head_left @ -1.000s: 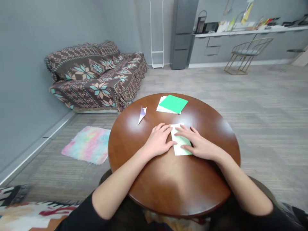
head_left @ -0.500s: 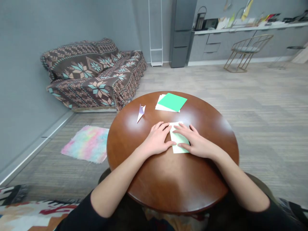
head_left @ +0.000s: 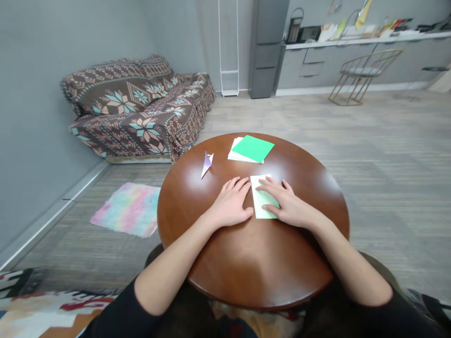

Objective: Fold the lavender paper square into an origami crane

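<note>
A pale green, rectangular sheet of paper (head_left: 260, 206), apparently folded, lies flat on the round brown table (head_left: 246, 263) in front of me. My right hand (head_left: 283, 203) rests on its right side with the fingers spread, covering that part of it. Just left of the paper, my left hand (head_left: 234, 202) lies on the tabletop, fingers apart and palm down. Its fingertips come close to the paper's left edge; whether they touch it I cannot tell. Neither hand grips anything.
Toward the far edge of the table lies a stack of paper with a green sheet (head_left: 253, 148) over white ones (head_left: 237, 156). A folded purple and white paper piece (head_left: 206, 164) stands at the far left. Beyond are a covered sofa (head_left: 141, 112) and a fluffy rug (head_left: 128, 209).
The paper has shifted slightly right and away from me under my right hand. My left fingertips and thumb have come off its left edge, leaving more of it visible.
</note>
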Demonstrator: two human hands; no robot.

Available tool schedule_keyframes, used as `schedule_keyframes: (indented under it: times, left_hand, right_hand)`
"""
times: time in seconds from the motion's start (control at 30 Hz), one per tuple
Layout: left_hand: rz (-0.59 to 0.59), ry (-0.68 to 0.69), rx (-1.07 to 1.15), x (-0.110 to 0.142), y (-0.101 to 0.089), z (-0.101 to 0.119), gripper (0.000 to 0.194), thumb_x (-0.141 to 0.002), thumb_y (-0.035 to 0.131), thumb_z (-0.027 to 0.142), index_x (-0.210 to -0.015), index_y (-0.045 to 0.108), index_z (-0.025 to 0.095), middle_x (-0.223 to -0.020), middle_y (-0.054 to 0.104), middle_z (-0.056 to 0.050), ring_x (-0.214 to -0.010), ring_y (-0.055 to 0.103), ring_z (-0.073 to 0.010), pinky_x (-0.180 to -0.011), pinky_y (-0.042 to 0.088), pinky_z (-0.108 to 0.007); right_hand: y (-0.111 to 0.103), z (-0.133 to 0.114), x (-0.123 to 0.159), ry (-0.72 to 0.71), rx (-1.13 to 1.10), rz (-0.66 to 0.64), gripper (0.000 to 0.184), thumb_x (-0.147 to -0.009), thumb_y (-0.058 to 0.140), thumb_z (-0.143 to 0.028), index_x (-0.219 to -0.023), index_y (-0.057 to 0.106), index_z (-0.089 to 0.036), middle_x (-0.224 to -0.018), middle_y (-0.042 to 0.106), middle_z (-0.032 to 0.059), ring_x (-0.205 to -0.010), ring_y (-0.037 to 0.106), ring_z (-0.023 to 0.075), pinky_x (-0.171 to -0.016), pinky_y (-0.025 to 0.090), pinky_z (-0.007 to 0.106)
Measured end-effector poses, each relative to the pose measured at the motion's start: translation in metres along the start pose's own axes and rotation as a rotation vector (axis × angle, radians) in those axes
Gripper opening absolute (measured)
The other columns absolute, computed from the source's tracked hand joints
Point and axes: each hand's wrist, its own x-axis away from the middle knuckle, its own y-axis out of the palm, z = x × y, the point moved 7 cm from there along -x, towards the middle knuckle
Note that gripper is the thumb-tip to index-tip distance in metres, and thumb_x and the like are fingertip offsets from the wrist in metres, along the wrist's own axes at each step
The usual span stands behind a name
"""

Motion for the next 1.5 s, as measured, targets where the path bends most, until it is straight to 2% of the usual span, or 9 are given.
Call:
schedule_keyframes:
  times: [0.13,0.33,0.73,1.2,1.37,1.5]
  left_hand:
    - [0.020,-0.003,-0.004,-0.0014,0.0003,0.0018,0.078,-0.086,0.056,0.043,-0.155,0.036,0.013,-0.165,0.035,-0.014,-0.155,0.024,-0.0363,-0.127,0.023,-0.052]
    - [0.046,0.011,0.011,-0.0026,0.0007,0.0002,0.077,-0.085,0.058,0.044,-0.154,0.037,0.017,-0.163,0.037,-0.014,-0.154,0.026,-0.0359,-0.126,0.024,-0.053]
    - [0.002,0.020,-0.017,-0.0040,0.0041,-0.0010,0.078,-0.088,0.057,0.044,-0.156,0.034,0.014,-0.166,0.033,-0.015,-0.156,0.022,-0.0362,-0.127,0.021,-0.052]
    - [0.005,0.028,-0.004,-0.0034,0.0042,-0.0018,0.077,-0.088,0.058,0.046,-0.156,0.035,0.018,-0.166,0.033,-0.014,-0.156,0.022,-0.0360,-0.126,0.021,-0.053]
    - [0.061,0.035,-0.002,-0.0029,0.0018,-0.0011,0.071,-0.095,0.050,0.056,-0.153,0.040,0.016,-0.163,0.039,-0.015,-0.154,0.027,-0.0358,-0.125,0.023,-0.052]
    - [0.100,0.035,0.020,-0.0025,0.0000,-0.0023,0.073,-0.093,0.056,0.057,-0.151,0.042,0.017,-0.161,0.042,-0.014,-0.152,0.030,-0.0348,-0.124,0.026,-0.051]
  right_hand:
    - [-0.0009,-0.0012,0.0003,-0.002,-0.008,-0.001,0.054,-0.096,0.053,-0.035,-0.149,0.047,-0.024,-0.170,0.028,0.0117,-0.160,0.009,0.0303,-0.125,0.007,0.065]
    - [-0.0012,-0.0021,0.0001,-0.001,-0.017,-0.002,0.057,-0.096,0.054,-0.036,-0.151,0.046,-0.024,-0.170,0.026,0.0124,-0.160,0.010,0.0317,-0.125,0.006,0.066]
    - [0.0007,-0.0016,-0.0003,0.001,-0.014,-0.003,0.059,-0.096,0.056,-0.039,-0.152,0.045,-0.023,-0.171,0.025,0.0139,-0.160,0.010,0.0325,-0.124,0.004,0.068]
    - [-0.0016,-0.0053,0.0001,-0.002,-0.019,-0.003,0.060,-0.095,0.055,-0.040,-0.152,0.045,-0.023,-0.170,0.025,0.0157,-0.160,0.011,0.0345,-0.123,0.004,0.069]
    - [-0.0012,-0.0046,0.0007,0.006,-0.003,-0.007,0.059,-0.097,0.054,-0.042,-0.152,0.045,-0.022,-0.170,0.026,0.0157,-0.160,0.010,0.0323,-0.124,0.004,0.067]
    - [-0.0006,-0.0038,0.0008,-0.011,-0.016,0.000,0.059,-0.097,0.055,-0.043,-0.152,0.045,-0.025,-0.169,0.030,0.0140,-0.160,0.012,0.0333,-0.124,0.005,0.068]
